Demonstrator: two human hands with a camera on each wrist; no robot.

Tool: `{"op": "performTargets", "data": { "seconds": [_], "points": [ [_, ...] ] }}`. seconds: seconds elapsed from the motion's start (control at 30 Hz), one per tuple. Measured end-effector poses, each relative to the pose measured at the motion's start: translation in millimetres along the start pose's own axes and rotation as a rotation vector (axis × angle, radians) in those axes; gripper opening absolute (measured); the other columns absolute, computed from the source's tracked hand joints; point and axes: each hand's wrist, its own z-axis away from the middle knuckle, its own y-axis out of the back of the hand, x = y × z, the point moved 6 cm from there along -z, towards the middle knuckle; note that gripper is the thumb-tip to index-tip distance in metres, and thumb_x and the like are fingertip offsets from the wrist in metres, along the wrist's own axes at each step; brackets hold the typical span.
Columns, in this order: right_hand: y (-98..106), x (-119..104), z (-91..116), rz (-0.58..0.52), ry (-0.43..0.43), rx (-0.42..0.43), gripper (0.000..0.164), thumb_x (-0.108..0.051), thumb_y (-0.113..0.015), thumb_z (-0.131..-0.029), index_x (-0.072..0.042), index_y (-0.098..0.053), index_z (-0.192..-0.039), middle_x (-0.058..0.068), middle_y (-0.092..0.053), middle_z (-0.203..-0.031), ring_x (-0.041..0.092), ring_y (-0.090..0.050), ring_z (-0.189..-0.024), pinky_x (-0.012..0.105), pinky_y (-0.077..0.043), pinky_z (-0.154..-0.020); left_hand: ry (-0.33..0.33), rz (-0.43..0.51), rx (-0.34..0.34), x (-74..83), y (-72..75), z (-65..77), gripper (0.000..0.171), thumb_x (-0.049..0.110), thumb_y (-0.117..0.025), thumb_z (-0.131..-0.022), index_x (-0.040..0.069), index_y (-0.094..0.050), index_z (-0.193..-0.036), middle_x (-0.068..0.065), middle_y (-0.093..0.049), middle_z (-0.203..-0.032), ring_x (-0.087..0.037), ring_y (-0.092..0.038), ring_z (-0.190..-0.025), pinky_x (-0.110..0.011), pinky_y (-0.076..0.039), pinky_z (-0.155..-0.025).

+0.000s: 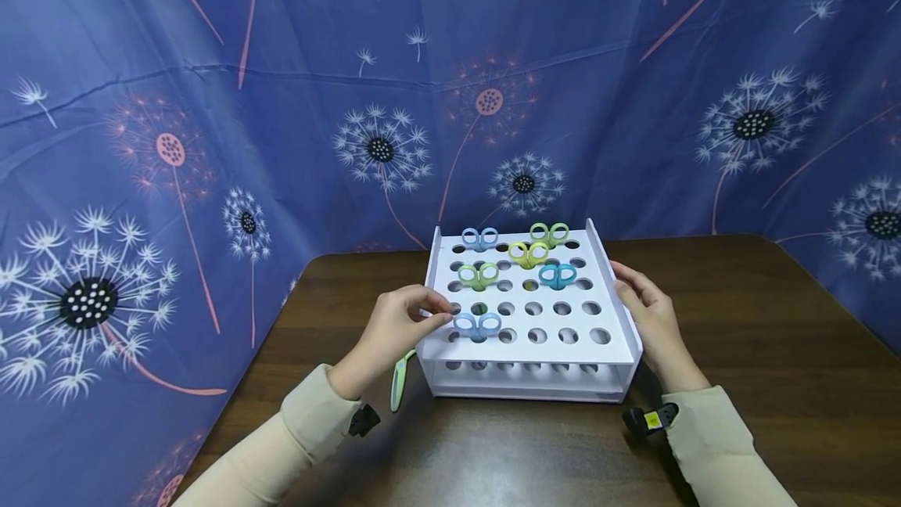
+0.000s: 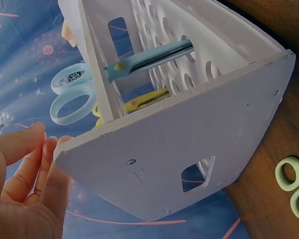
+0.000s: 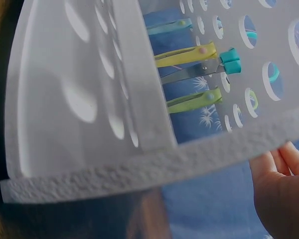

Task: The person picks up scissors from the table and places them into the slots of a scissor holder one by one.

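A white rack (image 1: pixel 517 352) with rows of round holes holds several scissors, handles up. My left hand (image 1: pixel 397 323) is at its front left corner, beside the handles of light blue scissors (image 1: pixel 477 325). In the left wrist view, the fingertips (image 2: pixel 44 130) are close together by the rack's side panel (image 2: pixel 154 159), apart from those handles, with nothing visible between them. My right hand (image 1: pixel 651 315) rests against the outer right side of the rack, fingers extended. The right wrist view shows its fingertips at the panel edge (image 3: pixel 229 138), partly hidden.
Green (image 1: pixel 479 277), yellow-green (image 1: pixel 528 255), teal (image 1: pixel 558 276) and other scissors stand farther back in the rack. Light green scissors (image 1: pixel 400 382) lie on the brown table (image 1: pixel 521 452) left of it. A blue dandelion-patterned cloth (image 1: pixel 450 100) hangs behind.
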Motion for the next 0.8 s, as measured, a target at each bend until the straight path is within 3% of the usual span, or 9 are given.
{"op": "performTargets", "data": {
  "seconds": [0.47, 0.53, 0.7, 0.8],
  "points": [
    [0.4, 1.0, 0.3, -0.007, -0.008, 0.006, 0.048, -0.023, -0.053, -0.1, -0.002, -0.045, -0.142, -0.019, -0.063, -0.109, -0.003, -0.061, -0.089, 0.013, -0.051, -0.07, 0.011, -0.05, 0.052, -2.9, 4.5, 2.0, 0.009, 0.008, -0.078, -0.08, 0.011, -0.075, -0.088, 0.006, -0.07, -0.086, -0.008, -0.062, -0.077, -0.025, -0.053, -0.068],
    [0.4, 1.2, 0.1, -0.014, -0.006, 0.003, 0.048, -0.023, -0.053, -0.1, -0.002, -0.045, -0.142, -0.018, -0.063, -0.11, -0.003, -0.061, -0.089, 0.013, -0.051, -0.07, 0.011, -0.037, 0.06, -3.3, 5.7, 2.2, 0.009, 0.007, -0.078, -0.079, 0.01, -0.075, -0.088, 0.004, -0.07, -0.087, -0.009, -0.062, -0.077, -0.024, -0.054, -0.068],
    [0.6, 1.3, -0.5, -0.027, 0.01, -0.005, 0.048, -0.024, -0.054, -0.099, -0.003, -0.047, -0.142, -0.016, -0.063, -0.11, -0.002, -0.062, -0.089, 0.014, -0.052, -0.069, 0.031, 0.026, 0.071, -5.9, 8.4, 3.4, 0.011, 0.005, -0.078, -0.08, 0.012, -0.075, -0.088, 0.0, -0.07, -0.09, -0.016, -0.066, -0.074, -0.024, -0.051, -0.052],
    [1.0, 1.5, -1.1, -0.032, 0.019, -0.007, 0.047, -0.024, -0.055, -0.099, -0.005, -0.048, -0.141, -0.016, -0.063, -0.111, -0.002, -0.062, -0.089, 0.014, -0.052, -0.07, 0.025, 0.027, 0.085, -7.4, 10.0, 4.0, 0.013, 0.004, -0.077, -0.08, 0.012, -0.075, -0.09, -0.001, -0.071, -0.091, -0.016, -0.067, -0.078, -0.024, -0.053, -0.058]
  ]
}}
